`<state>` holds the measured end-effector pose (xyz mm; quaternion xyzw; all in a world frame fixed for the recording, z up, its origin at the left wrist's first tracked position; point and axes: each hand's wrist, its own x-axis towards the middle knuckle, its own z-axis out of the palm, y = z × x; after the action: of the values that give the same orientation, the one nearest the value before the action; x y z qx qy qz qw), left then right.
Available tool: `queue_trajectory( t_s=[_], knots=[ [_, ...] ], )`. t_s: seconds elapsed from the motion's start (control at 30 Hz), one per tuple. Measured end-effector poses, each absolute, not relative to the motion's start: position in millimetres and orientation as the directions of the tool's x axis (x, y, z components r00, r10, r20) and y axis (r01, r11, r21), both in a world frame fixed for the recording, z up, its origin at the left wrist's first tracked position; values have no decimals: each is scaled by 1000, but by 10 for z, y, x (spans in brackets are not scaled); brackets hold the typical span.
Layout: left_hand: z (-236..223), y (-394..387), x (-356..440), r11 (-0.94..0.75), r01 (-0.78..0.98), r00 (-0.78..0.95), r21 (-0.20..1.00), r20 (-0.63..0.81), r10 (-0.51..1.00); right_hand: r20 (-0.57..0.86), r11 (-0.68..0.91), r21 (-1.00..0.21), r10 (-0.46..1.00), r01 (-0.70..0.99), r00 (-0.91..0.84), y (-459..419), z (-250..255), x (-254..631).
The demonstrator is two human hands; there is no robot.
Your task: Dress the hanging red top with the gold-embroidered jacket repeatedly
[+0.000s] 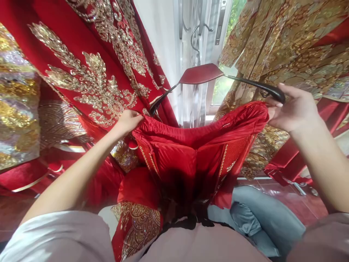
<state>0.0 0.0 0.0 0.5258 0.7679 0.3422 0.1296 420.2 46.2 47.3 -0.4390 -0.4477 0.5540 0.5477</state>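
A red garment (177,156) with a gathered, elastic-looking waistband and gold trim hangs spread between my hands; I cannot tell if it is a skirt or trousers. My left hand (128,122) pinches the waistband's left end, close to the hanger's left tip. At the other end, my right hand (293,107) is closed around the waistband's right edge, with its thumb on the hanger's black tip. The clothes hanger (201,74) has a maroon middle, black arms and a metal hook, and sits just beyond the waistband. The garment's lower part falls into shadow toward my lap.
Red fabric with gold sequin embroidery (89,80) hangs at the left, and gold patterned garments (272,47) hang at the right. Behind the hanger is a white-framed window (218,83). Grey-blue jeans (261,207) and a reddish tiled floor (297,203) show below.
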Motion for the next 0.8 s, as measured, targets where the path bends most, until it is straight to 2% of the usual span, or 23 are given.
queue_trajectory(
  t_s=[0.13, 0.23, 0.3, 0.4, 0.47, 0.57, 0.67, 0.73, 0.8],
  knots=[
    [-4, 188, -38, 227, 841, -378, 492, 233, 896, 40, 34, -971, 999, -237, -22, 629, 428, 4275],
    [136, 267, 1, 179, 884, -333, 432, 315, 889, 12, 8, -953, 1000, -304, -13, 670, 394, 4273],
    [320, 288, 51, 103, 908, -286, 405, 421, 861, -2, -2, -942, 1000, -335, 1, 660, 385, 4249],
    [674, 309, 145, 15, 922, -268, 388, 608, 748, -25, -10, -929, 999, -369, 38, 645, 375, 4211],
    [901, 319, 230, -31, 931, -268, 363, 741, 616, -26, -4, -923, 998, -384, 52, 657, 351, 4199],
    [1109, 278, 434, -120, 961, -178, 251, 887, 427, 8, 13, -942, 1000, -335, 17, 708, 277, 4203],
    [1064, 138, 744, -229, 962, -41, 151, 905, 423, 43, 24, -966, 997, -256, -66, 774, 189, 4210],
    [892, 34, 976, -238, 961, 9, 140, 844, 537, 61, 37, -972, 994, -230, -95, 814, 146, 4206],
    [650, -25, 1180, -161, 976, 9, 144, 718, 696, 62, 40, -974, 994, -224, -90, 846, 123, 4198]
  ],
)
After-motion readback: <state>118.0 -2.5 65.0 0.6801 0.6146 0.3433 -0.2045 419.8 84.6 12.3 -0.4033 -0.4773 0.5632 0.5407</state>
